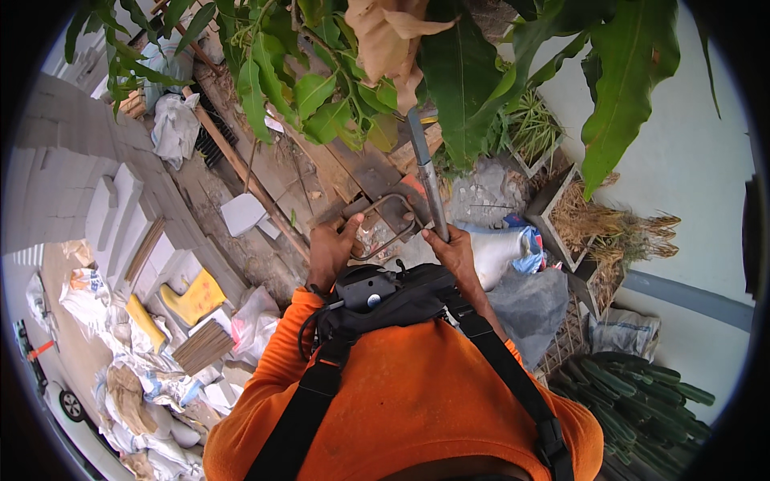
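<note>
A thin steel rod bent into an angular loop (394, 240) lies in front of my chest. My left hand (334, 247) grips its left side, with the thumb pressed along the rod. A long grey metal pipe (431, 186) slants up and away, its far end among the leaves. Around the pipe's near end my right hand (455, 255) is closed. Under the loop are a dark metal block (393, 215) and wooden boards (341, 172); the loop's contact with them is unclear.
Large green leaves (465, 80) and a dry brown leaf (389, 36) hang over the far side. Planter boxes (557, 216) line the right wall, with a cactus (634, 409) nearer. To the left are a wooden pole (241, 168), yellow boots (195, 297) and several sacks (152, 393).
</note>
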### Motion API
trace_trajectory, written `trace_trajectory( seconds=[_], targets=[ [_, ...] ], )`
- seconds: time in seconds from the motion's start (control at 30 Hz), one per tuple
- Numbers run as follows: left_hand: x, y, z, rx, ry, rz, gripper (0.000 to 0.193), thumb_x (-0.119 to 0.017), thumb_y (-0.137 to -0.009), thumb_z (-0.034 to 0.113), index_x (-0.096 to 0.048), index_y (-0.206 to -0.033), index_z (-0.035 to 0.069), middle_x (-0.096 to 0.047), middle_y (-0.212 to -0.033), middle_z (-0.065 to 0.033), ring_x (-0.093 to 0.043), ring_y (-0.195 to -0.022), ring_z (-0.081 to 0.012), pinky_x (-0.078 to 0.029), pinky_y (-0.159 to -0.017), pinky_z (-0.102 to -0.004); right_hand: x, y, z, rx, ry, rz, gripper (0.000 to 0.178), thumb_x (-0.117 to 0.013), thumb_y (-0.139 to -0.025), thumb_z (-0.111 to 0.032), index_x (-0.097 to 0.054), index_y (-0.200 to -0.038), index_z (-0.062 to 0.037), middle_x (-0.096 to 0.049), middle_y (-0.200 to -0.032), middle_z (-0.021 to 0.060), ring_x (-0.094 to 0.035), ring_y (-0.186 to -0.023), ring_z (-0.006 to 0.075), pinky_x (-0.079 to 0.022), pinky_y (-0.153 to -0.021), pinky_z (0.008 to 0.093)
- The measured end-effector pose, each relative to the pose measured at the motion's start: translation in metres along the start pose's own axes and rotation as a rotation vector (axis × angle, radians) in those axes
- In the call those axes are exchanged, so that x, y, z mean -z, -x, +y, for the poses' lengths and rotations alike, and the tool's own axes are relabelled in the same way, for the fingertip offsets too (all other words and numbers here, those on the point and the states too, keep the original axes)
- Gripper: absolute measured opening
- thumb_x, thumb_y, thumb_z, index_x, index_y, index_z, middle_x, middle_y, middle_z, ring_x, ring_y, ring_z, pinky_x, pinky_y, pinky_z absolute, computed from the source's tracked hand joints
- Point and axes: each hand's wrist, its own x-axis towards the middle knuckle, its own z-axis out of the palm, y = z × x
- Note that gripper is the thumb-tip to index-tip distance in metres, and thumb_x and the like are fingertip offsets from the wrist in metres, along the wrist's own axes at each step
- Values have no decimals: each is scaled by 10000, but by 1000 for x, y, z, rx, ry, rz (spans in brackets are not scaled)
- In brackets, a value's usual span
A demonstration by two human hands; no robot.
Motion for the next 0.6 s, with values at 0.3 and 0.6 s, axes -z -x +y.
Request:
trace_trajectory(
  seconds=[0.3,0.6],
  targets=[
    [-3,-1,-12,12,114,8,461,-740,-972,381,-707,-984,-78,-697,-659,-141,-672,-560,-170,-530,-524,-322,4,-1,-14,18,11,-45,363,-811,-919,-336,-743,-924,20,-472,-634,-57,-400,-621,63,-340,-543,296],
    [-7,6,-14,-4,34,49,500,-721,-973,452,-725,-1003,-47,-648,-626,-87,-641,-532,-148,-495,-489,-308,10,4,1,113,51,-50,415,-791,-929,-391,-685,-851,3,-457,-664,-55,-388,-656,65,-319,-550,298]
  ],
)
